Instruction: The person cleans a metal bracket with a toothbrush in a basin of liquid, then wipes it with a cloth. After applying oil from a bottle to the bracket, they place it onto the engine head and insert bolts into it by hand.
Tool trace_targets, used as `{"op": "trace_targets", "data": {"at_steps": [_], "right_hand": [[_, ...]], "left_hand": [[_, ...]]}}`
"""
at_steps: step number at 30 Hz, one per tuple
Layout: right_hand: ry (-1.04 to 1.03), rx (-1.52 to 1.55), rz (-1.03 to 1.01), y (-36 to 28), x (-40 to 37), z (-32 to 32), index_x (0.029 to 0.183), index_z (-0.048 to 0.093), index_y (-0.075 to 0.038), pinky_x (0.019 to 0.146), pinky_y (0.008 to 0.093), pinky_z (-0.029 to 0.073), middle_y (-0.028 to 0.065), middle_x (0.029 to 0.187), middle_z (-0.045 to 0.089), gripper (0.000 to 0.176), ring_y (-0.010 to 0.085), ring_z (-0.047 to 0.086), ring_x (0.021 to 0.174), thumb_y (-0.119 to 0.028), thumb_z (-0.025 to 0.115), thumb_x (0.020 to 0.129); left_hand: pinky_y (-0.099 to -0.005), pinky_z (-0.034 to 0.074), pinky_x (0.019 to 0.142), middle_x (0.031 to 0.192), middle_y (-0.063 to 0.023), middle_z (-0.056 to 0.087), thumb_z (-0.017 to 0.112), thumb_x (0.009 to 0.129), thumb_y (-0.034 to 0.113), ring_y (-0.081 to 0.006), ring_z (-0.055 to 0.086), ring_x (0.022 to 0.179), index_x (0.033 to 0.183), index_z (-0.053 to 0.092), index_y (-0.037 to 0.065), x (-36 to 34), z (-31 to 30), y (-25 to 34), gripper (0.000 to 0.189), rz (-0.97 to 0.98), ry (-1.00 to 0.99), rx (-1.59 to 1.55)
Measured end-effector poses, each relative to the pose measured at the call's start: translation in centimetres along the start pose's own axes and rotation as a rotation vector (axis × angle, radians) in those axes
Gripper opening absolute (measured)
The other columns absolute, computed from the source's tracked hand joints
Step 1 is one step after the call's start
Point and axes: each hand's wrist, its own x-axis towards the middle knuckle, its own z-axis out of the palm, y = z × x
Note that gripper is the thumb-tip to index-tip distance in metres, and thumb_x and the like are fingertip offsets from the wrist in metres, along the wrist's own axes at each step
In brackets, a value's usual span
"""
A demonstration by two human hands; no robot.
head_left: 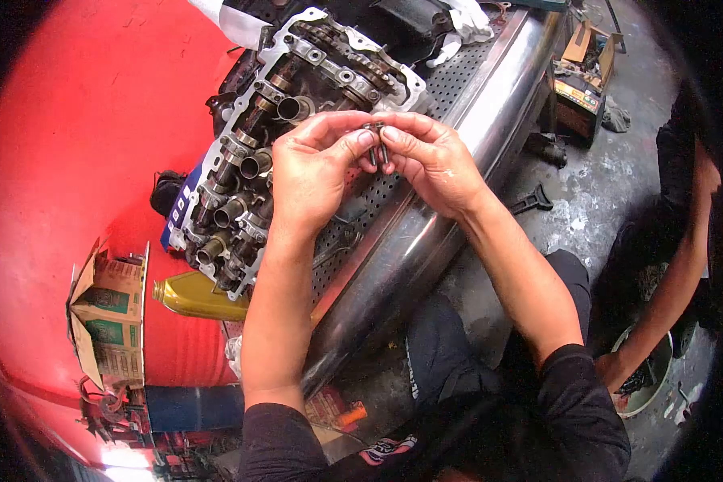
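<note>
Two small dark metal bolts (pixel 377 145) are pinched side by side between my hands, their shanks pointing down. My left hand (pixel 321 165) closes thumb and fingers on them from the left, and my right hand (pixel 431 161) does the same from the right. The fingertips of both hands nearly meet at the bolt heads. Just beyond and to the left lies an engine cylinder head (pixel 241 161) with camshafts and round tubes showing. Part of it is hidden behind my left hand.
The cylinder head rests on a perforated metal bench (pixel 467 84) with a rounded steel edge. A gold bottle (pixel 193 295) and an open cardboard box (pixel 112 321) are at the left. A co-worker's arm (pixel 671 297) reaches into a bucket (pixel 659 365) at the right.
</note>
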Motion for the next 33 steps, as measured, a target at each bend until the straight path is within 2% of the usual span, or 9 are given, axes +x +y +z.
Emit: {"op": "trace_targets", "data": {"at_steps": [16,18,19,21,23,25,27,31,33], "right_hand": [[0.003,0.010,0.011,-0.1,0.0,0.0,0.115,0.062,0.001,0.073,0.0269,0.050,0.0072,0.102,0.067,0.028,0.0136,0.062,0.087,-0.012,0.065,0.091],[0.049,-0.033,-0.004,0.1,-0.2,0.3,0.115,0.062,0.001,0.072,0.0262,0.050,0.0068,0.100,0.067,0.029,0.0130,0.061,0.086,-0.013,0.067,0.090],[0.058,-0.061,-0.025,-0.1,0.1,0.4,0.114,0.062,0.002,0.072,0.0259,0.050,0.0066,0.099,0.066,0.029,0.0128,0.061,0.086,-0.013,0.067,0.090],[0.106,-0.176,-0.106,0.0,0.2,0.3,0.113,0.061,0.002,0.069,0.0252,0.050,0.0058,0.094,0.066,0.030,0.0122,0.061,0.080,-0.015,0.068,0.089],[0.164,-0.267,-0.186,-0.2,0.5,0.2,0.112,0.061,0.002,0.068,0.0249,0.050,0.0058,0.093,0.067,0.029,0.0121,0.061,0.077,-0.015,0.068,0.090],[0.173,-0.220,-0.170,-0.6,0.5,-0.1,0.112,0.059,0.000,0.070,0.0262,0.050,0.0110,0.098,0.067,0.022,0.0142,0.061,0.079,-0.006,0.063,0.091],[0.189,-0.210,-0.174,-0.8,0.4,0.2,0.114,0.058,0.000,0.069,0.0262,0.050,0.0117,0.099,0.067,0.023,0.0146,0.061,0.078,-0.005,0.062,0.092],[0.167,-0.094,-0.168,-1.7,0.1,0.9,0.113,0.060,0.001,0.069,0.0268,0.051,0.0107,0.098,0.067,0.024,0.0141,0.062,0.078,-0.007,0.064,0.091],[0.138,-0.086,-0.178,-2.1,0.1,1.0,0.113,0.060,0.002,0.068,0.0269,0.052,0.0098,0.097,0.068,0.029,0.0134,0.063,0.077,-0.012,0.068,0.089]], "left_hand": [[-0.0220,0.050,0.057,0.080,-0.0080,0.069,0.066,0.085,-0.002,-0.0108,0.063,0.065,0.101,0.067,-0.004,0.0,0.3,0.1,0.016,-0.020,0.029,0.004],[-0.0244,0.052,0.062,0.084,-0.0091,0.069,0.067,0.086,-0.001,-0.0124,0.064,0.068,0.102,0.066,-0.004,-0.2,-0.2,0.3,0.016,0.015,0.034,0.105],[-0.0256,0.053,0.065,0.086,-0.0097,0.070,0.067,0.086,-0.001,-0.0132,0.064,0.069,0.102,0.065,-0.004,0.3,-0.5,0.5,0.017,0.053,0.039,0.157],[-0.0255,0.052,0.065,0.087,-0.0085,0.068,0.067,0.086,0.000,-0.0129,0.064,0.070,0.098,0.063,-0.001,1.9,-1.2,1.9,0.012,0.490,0.281,0.358],[-0.0251,0.052,0.066,0.086,-0.0075,0.067,0.067,0.086,0.001,-0.0123,0.064,0.072,0.096,0.063,-0.001,3.7,-2.4,4.3,0.011,0.623,0.379,0.414],[-0.0246,0.052,0.066,0.085,-0.0069,0.067,0.068,0.086,0.002,-0.0118,0.063,0.073,0.094,0.062,-0.001,6.8,-3.8,4.4,0.011,0.775,0.380,0.599],[-0.0245,0.052,0.065,0.083,-0.0070,0.067,0.068,0.085,0.002,-0.0121,0.063,0.069,0.097,0.062,-0.002,8.1,-3.5,4.0,0.013,0.724,0.312,0.629],[-0.0257,0.052,0.058,0.083,-0.0112,0.069,0.068,0.085,0.002,-0.0134,0.063,0.065,0.097,0.063,-0.006,4.8,-1.3,3.8,0.015,0.262,0.072,0.243],[-0.0255,0.053,0.058,0.084,-0.0104,0.069,0.068,0.085,0.003,-0.0133,0.064,0.067,0.101,0.064,-0.006,2.6,0.0,3.2,0.018,0.194,0.008,0.146]]}}
